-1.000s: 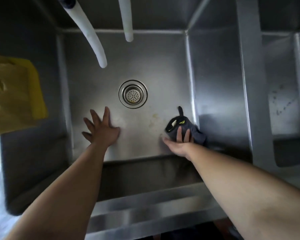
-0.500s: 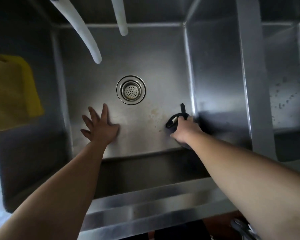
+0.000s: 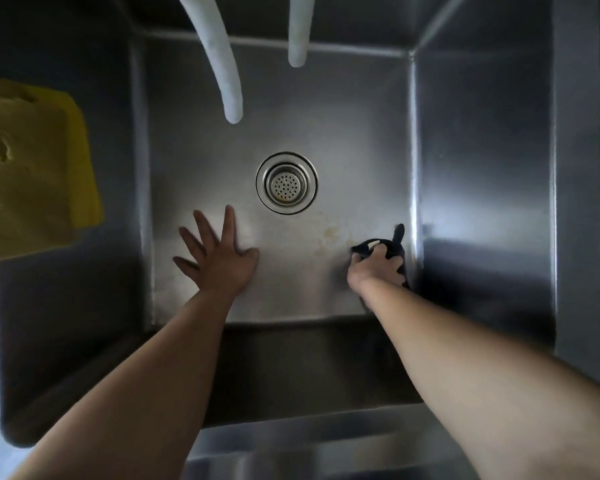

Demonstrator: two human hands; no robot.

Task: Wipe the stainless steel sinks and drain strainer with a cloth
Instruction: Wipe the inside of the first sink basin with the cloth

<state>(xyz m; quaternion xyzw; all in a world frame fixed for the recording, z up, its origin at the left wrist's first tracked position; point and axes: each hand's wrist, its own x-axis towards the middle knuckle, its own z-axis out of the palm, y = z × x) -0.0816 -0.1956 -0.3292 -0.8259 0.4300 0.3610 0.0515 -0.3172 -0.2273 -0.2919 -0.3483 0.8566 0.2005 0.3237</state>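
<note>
Cloth bunched in my right hand, fingers curled round it, pressed to the sink floor in the near-right corner beside the right wall. Left hand flat on the floor, fingers spread, holding nothing. Strainer just beyond and between both hands. Brownish stain just left of the cloth.

sink: grey brushed steel, yellow-brown stain
drain strainer: silver, dotted with small holes
cloth: dark navy-black, white patch
hoses: white
sponge cloth: yellow, ragged holes
</note>
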